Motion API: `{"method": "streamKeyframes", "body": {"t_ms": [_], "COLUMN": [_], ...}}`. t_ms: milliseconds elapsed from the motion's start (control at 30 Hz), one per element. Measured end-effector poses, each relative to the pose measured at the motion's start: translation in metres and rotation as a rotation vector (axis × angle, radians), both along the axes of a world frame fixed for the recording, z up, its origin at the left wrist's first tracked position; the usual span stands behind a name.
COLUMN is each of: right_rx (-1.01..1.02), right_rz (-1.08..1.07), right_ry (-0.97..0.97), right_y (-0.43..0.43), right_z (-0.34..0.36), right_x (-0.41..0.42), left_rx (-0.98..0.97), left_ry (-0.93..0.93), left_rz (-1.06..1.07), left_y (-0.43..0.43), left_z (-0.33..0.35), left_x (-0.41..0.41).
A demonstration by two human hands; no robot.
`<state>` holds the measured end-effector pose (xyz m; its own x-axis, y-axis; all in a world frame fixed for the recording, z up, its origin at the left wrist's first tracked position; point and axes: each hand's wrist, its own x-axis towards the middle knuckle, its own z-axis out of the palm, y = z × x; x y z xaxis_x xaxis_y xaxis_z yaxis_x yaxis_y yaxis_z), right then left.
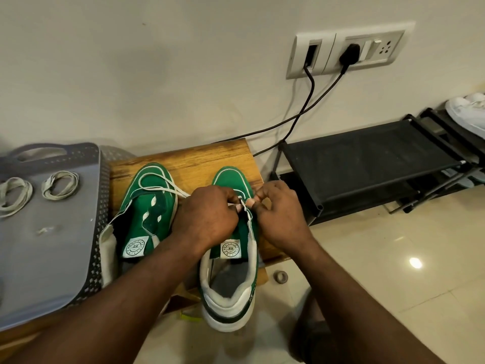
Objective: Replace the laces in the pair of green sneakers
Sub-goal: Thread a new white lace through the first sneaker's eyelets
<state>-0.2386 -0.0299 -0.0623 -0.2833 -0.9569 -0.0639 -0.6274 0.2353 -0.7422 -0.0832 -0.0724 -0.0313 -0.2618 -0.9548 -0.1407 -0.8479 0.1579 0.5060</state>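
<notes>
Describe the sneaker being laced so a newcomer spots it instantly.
On the wooden stool by the wall stand two green sneakers. The right sneaker overhangs the near edge. Only there do the left hand and right hand pinch a lace; the left sneaker is unheld.

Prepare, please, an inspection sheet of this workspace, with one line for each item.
Surface: wooden stool, bearing both green sneakers.
Job's things: sneaker by the basket; sneaker under the hands; white lace looped over the first sneaker's toe; two coiled laces on the grey basket lid.
Clutter: small ring on the tiled floor.
Hands: left hand and right hand both pinch the white lace with their fingers.
Cables: two black cables run down from the wall socket toward the stool.
Surroundings: black shoe rack with a white shoe.
</notes>
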Motion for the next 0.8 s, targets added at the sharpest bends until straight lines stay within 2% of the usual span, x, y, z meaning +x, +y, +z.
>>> {"method": "streamKeyframes", "body": {"t_ms": [100, 167, 233, 333, 400, 500, 567, 633, 733, 800], "right_rx": [0.132, 0.193, 0.14, -0.018, -0.049, -0.073, -0.007, 0.088, 0.287, 0.3], "right_rz": [-0.223, -0.324, -0.279, -0.065, 0.017, -0.05, -0.058, -0.104, -0.248, -0.274], "right_ry": [0.167, 0.205, 0.214, 0.139, 0.088, -0.051, -0.077, 0.04, 0.323, 0.356], "right_y": [0.003, 0.008, 0.012, 0.015, 0.011, 0.004, 0.0, 0.0, 0.009, 0.016], "right_z": [0.002, 0.003, 0.005, 0.009, 0.008, 0.007, 0.006, 0.005, 0.003, 0.002], "right_x": [-0.037, -0.055, -0.05, -0.015, 0.005, 0.012, 0.006, -0.012, -0.056, -0.067], "left_rx": [-0.003, -0.003, 0.007, 0.026, 0.029, 0.011, 0.003, 0.006, 0.024, 0.031], "left_ry": [-0.004, -0.011, -0.008, -0.002, -0.002, -0.019, -0.023, -0.033, -0.035, -0.021], "left_rz": [0.017, 0.005, -0.006, -0.022, -0.02, -0.005, 0.015, 0.023, 0.012, 0.006], "left_y": [-0.001, -0.002, -0.003, -0.004, -0.003, -0.002, -0.002, -0.003, -0.004, -0.005], "left_z": [0.002, 0.002, 0.003, 0.002, 0.002, 0.001, 0.001, 0.001, 0.0, 0.002], "left_x": [0.003, 0.004, 0.003, 0.002, 0.002, 0.0, 0.0, 0.0, 0.002, 0.003]}}
